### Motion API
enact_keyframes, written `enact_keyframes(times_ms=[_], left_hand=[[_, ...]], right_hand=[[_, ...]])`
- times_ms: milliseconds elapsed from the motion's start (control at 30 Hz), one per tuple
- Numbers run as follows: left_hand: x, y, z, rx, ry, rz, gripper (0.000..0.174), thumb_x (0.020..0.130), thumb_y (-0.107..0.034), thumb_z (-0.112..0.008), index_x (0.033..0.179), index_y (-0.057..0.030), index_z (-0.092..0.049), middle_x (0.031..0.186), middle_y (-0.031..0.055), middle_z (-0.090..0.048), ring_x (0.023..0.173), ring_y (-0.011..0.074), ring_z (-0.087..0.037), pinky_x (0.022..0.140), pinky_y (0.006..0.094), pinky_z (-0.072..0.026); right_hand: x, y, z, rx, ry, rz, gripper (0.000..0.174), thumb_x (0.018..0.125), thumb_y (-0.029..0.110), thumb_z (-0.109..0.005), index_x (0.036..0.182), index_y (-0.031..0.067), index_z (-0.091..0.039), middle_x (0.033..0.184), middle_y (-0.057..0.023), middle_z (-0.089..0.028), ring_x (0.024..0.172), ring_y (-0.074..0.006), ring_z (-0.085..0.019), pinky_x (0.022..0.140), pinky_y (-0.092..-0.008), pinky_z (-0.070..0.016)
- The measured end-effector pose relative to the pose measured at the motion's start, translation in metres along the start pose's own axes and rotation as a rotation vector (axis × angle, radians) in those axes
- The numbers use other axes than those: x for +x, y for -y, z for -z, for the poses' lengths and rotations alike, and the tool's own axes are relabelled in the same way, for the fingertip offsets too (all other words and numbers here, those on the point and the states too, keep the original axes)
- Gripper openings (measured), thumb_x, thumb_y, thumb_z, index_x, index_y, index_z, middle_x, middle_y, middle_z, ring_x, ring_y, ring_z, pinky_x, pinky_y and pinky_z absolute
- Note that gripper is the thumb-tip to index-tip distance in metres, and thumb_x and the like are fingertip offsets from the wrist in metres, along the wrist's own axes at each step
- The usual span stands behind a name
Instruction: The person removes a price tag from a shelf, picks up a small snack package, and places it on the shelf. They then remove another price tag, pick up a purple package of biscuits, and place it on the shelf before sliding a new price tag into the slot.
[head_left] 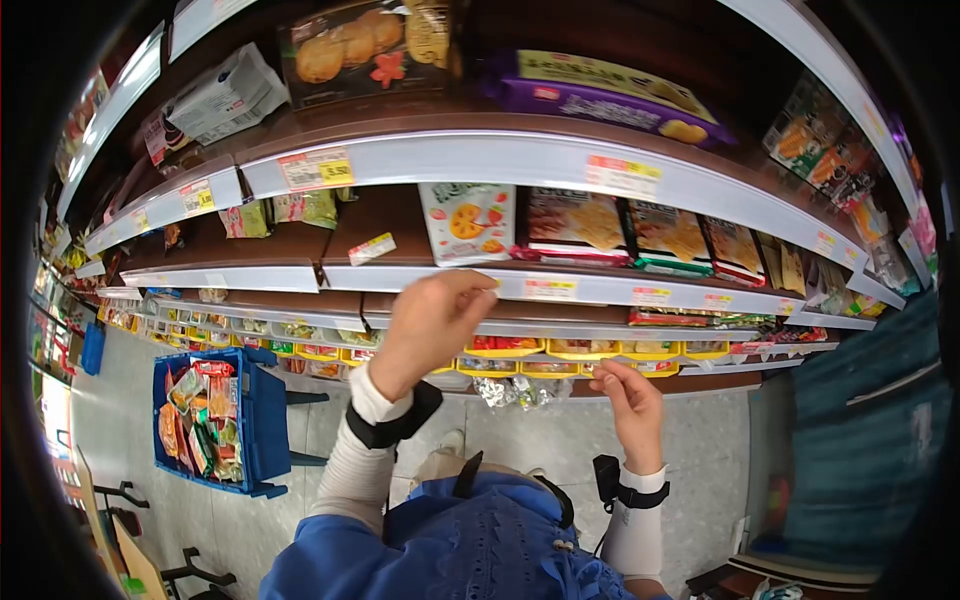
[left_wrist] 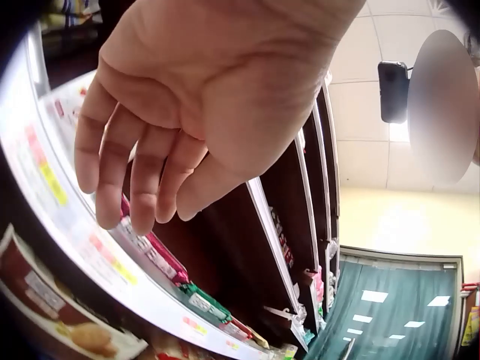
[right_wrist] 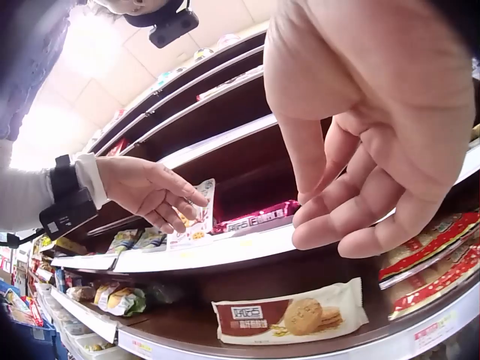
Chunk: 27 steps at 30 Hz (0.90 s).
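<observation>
My left hand (head_left: 435,325) is at the shelf's front edge, just below a white snack pouch (head_left: 468,225) with fruit pictures standing upright. In the left wrist view, the left hand's fingers (left_wrist: 150,172) hang loosely with nothing between them. From the right wrist view, the left hand (right_wrist: 154,187) overlaps the side of the pouch (right_wrist: 201,217). My right hand (head_left: 635,410) is lower and to the right, in front of the shelves, fingers (right_wrist: 367,202) loosely bent and holding nothing. Beside the pouch lie a pink packet (right_wrist: 259,217) and red-and-brown cracker packs (head_left: 575,225).
A blue basket (head_left: 265,420) full of packaged snacks stands on the floor at left. Purple biscuit packaging (head_left: 620,100) sits on the shelf above. A loose price tag (head_left: 372,249) lies left of the pouch. Yellow-edged bins (head_left: 490,366) line the lower shelf. A teal curtain (head_left: 860,440) hangs at right.
</observation>
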<state>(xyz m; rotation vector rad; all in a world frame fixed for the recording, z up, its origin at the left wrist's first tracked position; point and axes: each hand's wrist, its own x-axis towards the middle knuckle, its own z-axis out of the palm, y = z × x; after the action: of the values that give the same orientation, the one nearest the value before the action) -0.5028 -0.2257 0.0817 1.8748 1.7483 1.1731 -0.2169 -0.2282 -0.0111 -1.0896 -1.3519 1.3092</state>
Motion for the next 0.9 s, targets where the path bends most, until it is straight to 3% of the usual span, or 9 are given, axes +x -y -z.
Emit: enact_keyframes(times_ms=[133,267,367,500,567,767,900], left_hand=[[0.018,0.059,0.070,0.158,-0.110,-0.027,0.019,0.080,-0.009,-0.068,0.098,-0.0032,-0.071,0.086,0.0135,-0.071,0.075,0.0285,-0.069,0.067,0.0357,-0.0546],[0.043,0.100,0.106,0.316,-0.041,-0.008,0.022,0.078,-0.011,-0.069,0.099,-0.0046,-0.071,0.087,0.0125,-0.071,0.077,0.0296,-0.068,0.071,0.0380,-0.0546],[0.056,0.117,0.116,0.437,0.095,0.010,0.029,0.076,-0.019,-0.071,0.103,-0.0101,-0.072,0.089,0.0098,-0.072,0.085,0.0290,-0.068,0.077,0.0395,-0.0542],[0.070,0.132,0.121,0.468,0.207,-0.015,0.034,0.073,-0.025,-0.073,0.103,-0.0105,-0.072,0.091,0.0095,-0.072,0.084,0.0284,-0.068,0.077,0.0384,-0.0543],[0.076,0.133,0.122,0.541,0.361,0.047,0.045,0.073,-0.033,-0.074,0.110,-0.0069,-0.070,0.096,0.0111,-0.072,0.087,0.0265,-0.069,0.079,0.0351,-0.0536],[0.081,0.127,0.119,0.644,0.412,-0.111,0.041,0.072,-0.033,-0.075,0.101,-0.0048,-0.069,0.087,0.0104,-0.070,0.082,0.0274,-0.067,0.076,0.0368,-0.0521],[0.089,0.127,0.115,0.605,0.523,-0.068,0.037,0.070,-0.031,-0.075,0.096,-0.0047,-0.069,0.084,0.0105,-0.068,0.082,0.0278,-0.066,0.077,0.0368,-0.0513]], right_hand=[[0.008,0.009,-0.067,-0.066,0.069,0.010,0.025,0.097,0.005,-0.056,0.120,-0.0024,-0.062,0.103,-0.0097,-0.069,0.091,-0.0164,-0.067,0.085,-0.0290,-0.0527],[0.013,0.014,-0.120,-0.082,0.104,0.045,0.024,0.097,0.006,-0.056,0.120,-0.0023,-0.062,0.102,-0.0089,-0.069,0.091,-0.0150,-0.066,0.085,-0.0277,-0.0523],[0.013,0.009,-0.145,-0.043,0.066,0.029,0.022,0.096,0.004,-0.058,0.116,-0.0004,-0.065,0.099,-0.0088,-0.071,0.089,-0.0137,-0.067,0.082,-0.0259,-0.0525],[0.012,0.013,-0.160,-0.076,0.055,0.029,0.023,0.095,0.004,-0.058,0.116,-0.0005,-0.065,0.099,-0.0088,-0.071,0.090,-0.0136,-0.067,0.082,-0.0259,-0.0525],[0.013,0.014,-0.164,-0.091,0.044,0.037,0.023,0.095,0.004,-0.058,0.116,-0.0007,-0.065,0.099,-0.0089,-0.071,0.090,-0.0138,-0.067,0.082,-0.0259,-0.0525],[0.018,0.031,-0.173,-0.149,0.036,0.065,0.023,0.096,0.005,-0.057,0.117,-0.0018,-0.064,0.102,-0.0095,-0.070,0.093,-0.0147,-0.067,0.085,-0.0271,-0.0525],[0.020,0.035,-0.177,-0.196,0.052,0.070,0.024,0.097,0.006,-0.057,0.118,-0.0025,-0.062,0.104,-0.0094,-0.070,0.096,-0.0152,-0.067,0.088,-0.0283,-0.0528]])
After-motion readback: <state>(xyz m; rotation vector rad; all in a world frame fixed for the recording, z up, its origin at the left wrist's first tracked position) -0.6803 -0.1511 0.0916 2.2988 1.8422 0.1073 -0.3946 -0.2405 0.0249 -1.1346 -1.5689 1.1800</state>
